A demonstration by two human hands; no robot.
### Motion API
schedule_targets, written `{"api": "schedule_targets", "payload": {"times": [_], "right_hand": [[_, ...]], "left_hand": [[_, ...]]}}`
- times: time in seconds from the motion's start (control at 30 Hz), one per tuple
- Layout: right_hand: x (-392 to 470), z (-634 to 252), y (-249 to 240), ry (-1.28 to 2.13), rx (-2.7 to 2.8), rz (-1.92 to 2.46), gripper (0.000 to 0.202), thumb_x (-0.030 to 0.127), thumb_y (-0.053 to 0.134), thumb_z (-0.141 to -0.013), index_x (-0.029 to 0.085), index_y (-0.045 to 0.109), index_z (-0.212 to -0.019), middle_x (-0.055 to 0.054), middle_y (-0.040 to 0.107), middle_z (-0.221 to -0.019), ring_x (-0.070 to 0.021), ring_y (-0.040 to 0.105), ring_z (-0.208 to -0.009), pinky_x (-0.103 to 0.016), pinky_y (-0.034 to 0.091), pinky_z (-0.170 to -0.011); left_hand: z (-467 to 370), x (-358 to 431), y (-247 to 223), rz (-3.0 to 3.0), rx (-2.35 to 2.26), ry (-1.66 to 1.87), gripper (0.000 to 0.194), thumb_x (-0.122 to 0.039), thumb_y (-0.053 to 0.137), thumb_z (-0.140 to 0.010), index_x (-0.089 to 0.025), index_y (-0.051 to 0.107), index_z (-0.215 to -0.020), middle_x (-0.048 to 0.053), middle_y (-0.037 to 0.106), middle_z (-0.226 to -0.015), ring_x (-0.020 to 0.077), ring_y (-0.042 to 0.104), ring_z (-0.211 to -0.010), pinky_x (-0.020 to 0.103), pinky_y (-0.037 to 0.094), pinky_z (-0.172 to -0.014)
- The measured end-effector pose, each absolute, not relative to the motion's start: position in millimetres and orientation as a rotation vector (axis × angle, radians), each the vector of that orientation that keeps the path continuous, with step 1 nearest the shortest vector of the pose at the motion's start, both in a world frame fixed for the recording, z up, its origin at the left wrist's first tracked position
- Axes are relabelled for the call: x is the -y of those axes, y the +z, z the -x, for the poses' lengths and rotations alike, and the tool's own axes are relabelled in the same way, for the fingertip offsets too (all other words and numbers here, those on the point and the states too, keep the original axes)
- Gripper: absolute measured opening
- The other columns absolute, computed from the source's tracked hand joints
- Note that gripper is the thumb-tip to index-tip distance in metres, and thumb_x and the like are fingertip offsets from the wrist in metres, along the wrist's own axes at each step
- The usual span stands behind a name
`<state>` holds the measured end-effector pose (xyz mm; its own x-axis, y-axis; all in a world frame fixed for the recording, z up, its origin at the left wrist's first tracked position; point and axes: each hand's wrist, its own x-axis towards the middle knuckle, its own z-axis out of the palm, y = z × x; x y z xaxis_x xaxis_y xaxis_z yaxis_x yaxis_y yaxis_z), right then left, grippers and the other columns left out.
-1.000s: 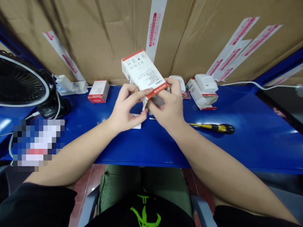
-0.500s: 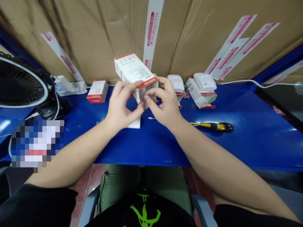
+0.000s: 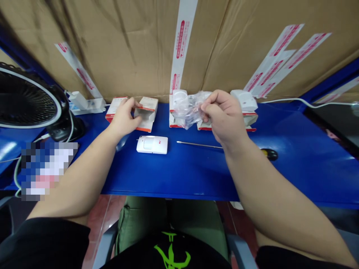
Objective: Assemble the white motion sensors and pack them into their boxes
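My left hand (image 3: pixel 125 117) has its thumb and fingers on the left side of an open white and red carton (image 3: pixel 148 108), which stands on the table with its opening toward me. In my right hand (image 3: pixel 227 116) a crumpled clear plastic bag (image 3: pixel 189 110) is pinched between thumb and fingers, held in the air before other cartons. A white motion sensor (image 3: pixel 153 145) lies on the table below the open carton. To its right rests a long screwdriver (image 3: pixel 198 144), its middle hidden behind my right wrist.
Along the cardboard wall stand more open cartons with white sensors (image 3: pixel 243 100) on top. Another carton (image 3: pixel 112 108) is partly behind my left hand. At left are a black fan (image 3: pixel 28 97) and a power strip (image 3: pixel 89 105). The blue table (image 3: pixel 168 179) ends before my lap.
The carton has come down onto the table, with my left hand at its side. My right hand has moved right, drawing the clear plastic bag away. The white sensor is uncovered.
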<state>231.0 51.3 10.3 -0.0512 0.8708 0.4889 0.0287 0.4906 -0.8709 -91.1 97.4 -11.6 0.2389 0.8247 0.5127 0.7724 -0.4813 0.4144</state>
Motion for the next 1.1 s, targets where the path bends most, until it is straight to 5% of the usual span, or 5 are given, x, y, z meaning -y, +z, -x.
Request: {"api": "schedule_targets", "payload": {"times": [0.27,0.43,0.73,0.93,1.1], "right_hand": [[-50,-230,12,1.024,1.526,0.818,0.029,0.041,0.068,-0.100,0.029,0.044,-0.089,0.005,0.058,-0.067,-0.0151,0.055,-0.057,-0.027,0.043,-0.051],[-43,-219,8,0.967,1.741,0.710,0.035,0.059,0.067,-0.103,0.030,0.047,-0.096,0.004,0.061,-0.070,-0.0164,0.056,-0.059,-0.032,0.046,-0.057],[-20,-194,3,0.717,1.888,0.618,0.014,0.033,0.056,-0.110,0.027,0.047,-0.101,0.003,0.055,-0.085,-0.0144,0.052,-0.072,-0.031,0.043,-0.067],[-22,-199,4,0.844,1.948,0.626,0.014,0.033,0.066,-0.102,0.025,0.055,-0.106,0.001,0.059,-0.090,-0.0158,0.052,-0.077,-0.033,0.045,-0.071],[-29,-206,2,1.109,1.907,0.718,0.038,0.040,0.083,-0.085,0.026,0.055,-0.105,-0.002,0.059,-0.101,-0.0187,0.059,-0.088,-0.035,0.052,-0.074]], "left_hand": [[85,-90,-17,-2.491,-1.681,0.735,0.049,-0.017,0.068,-0.078,-0.017,0.074,-0.126,0.013,0.063,-0.118,0.0321,0.069,-0.103,0.055,0.059,-0.108],[86,-84,-3,-2.598,-1.537,1.010,0.044,-0.030,0.071,-0.082,-0.020,0.077,-0.125,0.015,0.065,-0.117,0.0395,0.064,-0.117,0.064,0.055,-0.110],[34,-36,8,-2.093,-0.553,1.020,0.068,-0.039,0.088,-0.090,-0.027,0.057,-0.149,0.012,0.067,-0.142,0.0244,0.072,-0.113,0.034,0.064,-0.090],[32,-37,6,-1.817,-0.567,0.980,0.037,-0.043,0.090,-0.090,-0.020,0.071,-0.113,0.004,0.076,-0.097,0.0158,0.071,-0.081,0.028,0.061,-0.074],[40,-47,5,-1.685,-0.664,0.970,0.045,-0.060,0.088,-0.089,-0.021,0.066,-0.090,0.000,0.072,-0.083,0.0134,0.069,-0.071,0.028,0.063,-0.070]]}}
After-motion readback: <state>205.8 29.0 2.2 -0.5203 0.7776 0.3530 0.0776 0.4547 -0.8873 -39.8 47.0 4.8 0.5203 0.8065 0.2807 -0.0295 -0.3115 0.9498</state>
